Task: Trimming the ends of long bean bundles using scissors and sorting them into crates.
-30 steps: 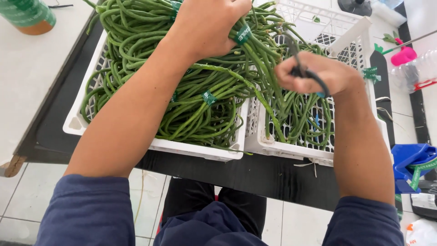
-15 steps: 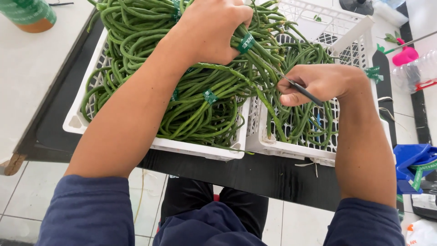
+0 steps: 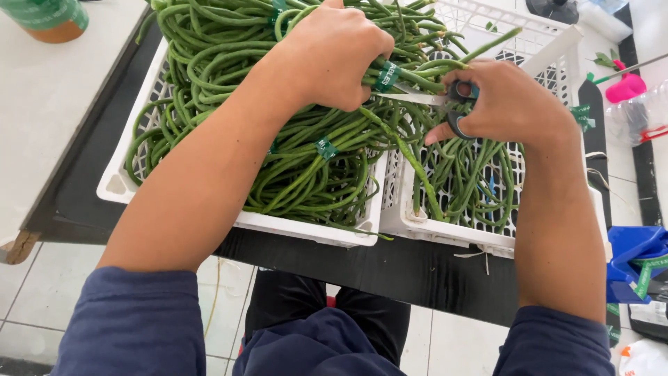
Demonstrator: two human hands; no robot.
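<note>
Green long beans (image 3: pixel 278 139) fill the left white crate (image 3: pixel 118 184). Left hand (image 3: pixel 341 52) clamps a bundle (image 3: pixel 417 69) bound with green tape (image 3: pixel 386 75), while right hand (image 3: pixel 508 101), fingers through the handles, grips scissors (image 3: pixel 445 101) over the right crate (image 3: pixel 543 63).

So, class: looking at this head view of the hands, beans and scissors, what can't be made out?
- Scissors: blade tips hidden by the left hand.
- Bundle of long beans: its gripped part is covered by that hand.
- Right hand: fingers through the handles mostly hidden.
- Left crate: far end cut off by the top edge.
</note>
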